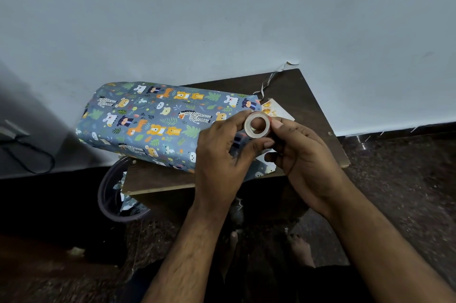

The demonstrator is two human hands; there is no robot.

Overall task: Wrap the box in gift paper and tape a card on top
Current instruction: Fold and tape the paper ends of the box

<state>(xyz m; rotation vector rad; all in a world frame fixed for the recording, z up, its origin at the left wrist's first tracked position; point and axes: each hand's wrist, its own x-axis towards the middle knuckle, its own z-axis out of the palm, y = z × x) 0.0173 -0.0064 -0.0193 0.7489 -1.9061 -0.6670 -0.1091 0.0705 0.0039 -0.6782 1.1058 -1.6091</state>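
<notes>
**Tape roll held over the near right end of the wrapped box**

Your left hand (222, 154) and right hand (303, 154) both grip the tape roll (257, 126), fingers and thumbs curled round its rim from either side, the open core facing you. A free tape end cannot be made out.

The box (153, 120), already covered in animal-print paper, lies on the dark surface (308, 95) just beyond and to the left of your hands. Its long axis runs left to right, tilted slightly away toward the wall at the left, and its left end overhangs the surface edge. Your left hand is the nearer to the box and overlaps its right end in view; whether it touches the paper cannot be told.

The card (275, 109) lies flat on the surface just past the box's right end, directly behind the roll and partly hidden by it. By this layout, the card is likely not yet taped on; your right hand is nearer to it.
</notes>
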